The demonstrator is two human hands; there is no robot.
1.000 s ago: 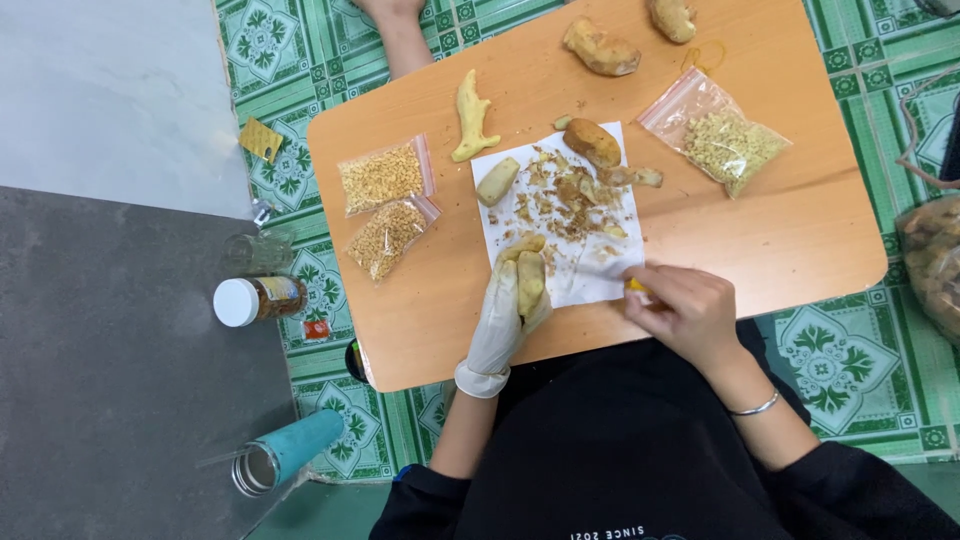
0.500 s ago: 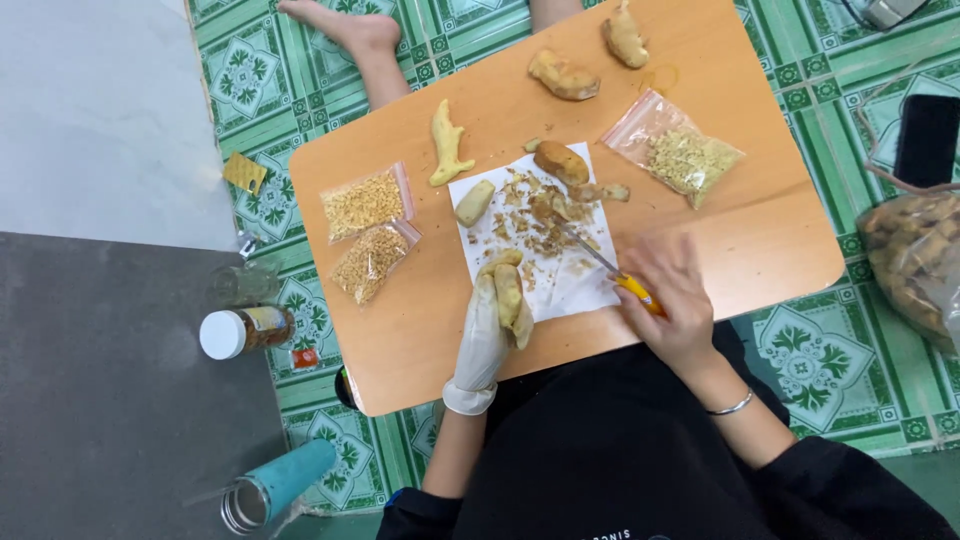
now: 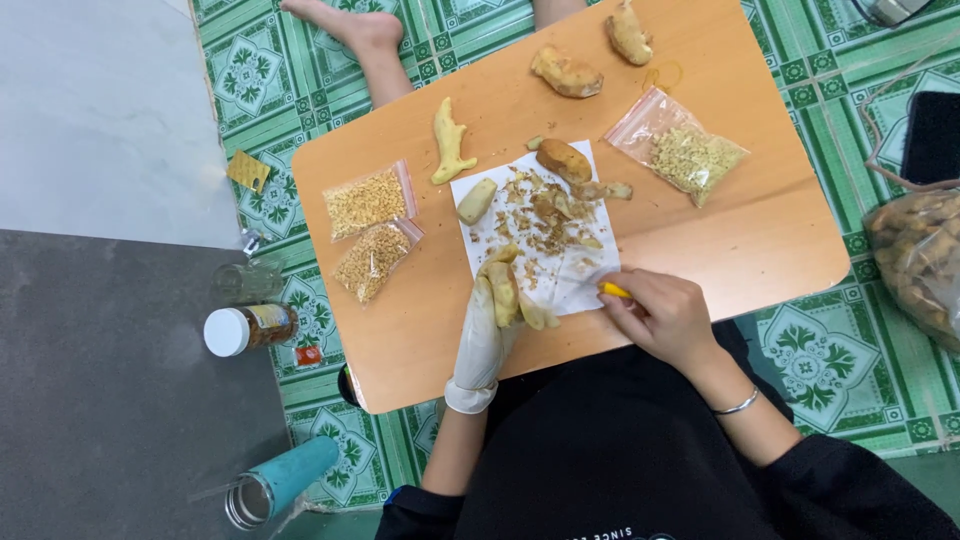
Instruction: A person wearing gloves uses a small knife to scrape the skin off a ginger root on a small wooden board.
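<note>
Peeling is the step in hand, judged from the scraps and the tool. Starting at the far left, a white-capped brown glass jar (image 3: 248, 328) lies on the grey floor and a teal metal tumbler (image 3: 283, 481) lies lower down, both well apart from the work. On the low orange wooden table (image 3: 760, 230), two small clear zip bags of chopped yellow pieces (image 3: 368, 228) lie side by side near the left edge, and a peeled pale-yellow ginger piece (image 3: 449, 143) rests just beyond them.

Next comes the left hand (image 3: 485, 335), in a white glove, grasping a knobbly half-peeled ginger root (image 3: 508, 293) at the near edge of the white paper sheet (image 3: 578, 285). The sheet is strewn with brown peel shavings (image 3: 545, 208); a short peeled chunk (image 3: 476, 201) and an unpeeled brown root (image 3: 564, 160) sit at its far corners.

Further right, the bare right hand (image 3: 665, 318) is closed around a small yellow-handled peeler (image 3: 614, 290), whose tip points toward the held root but sits just beside it, not touching. The next stroke seems to call for bringing the blade back onto unpeeled skin while the gloved hand turns the root.

Beyond, a third bag of chopped pieces (image 3: 680, 150) lies on the table, and a large clear sack of roots (image 3: 920, 255) sits on the green patterned mat.
</note>
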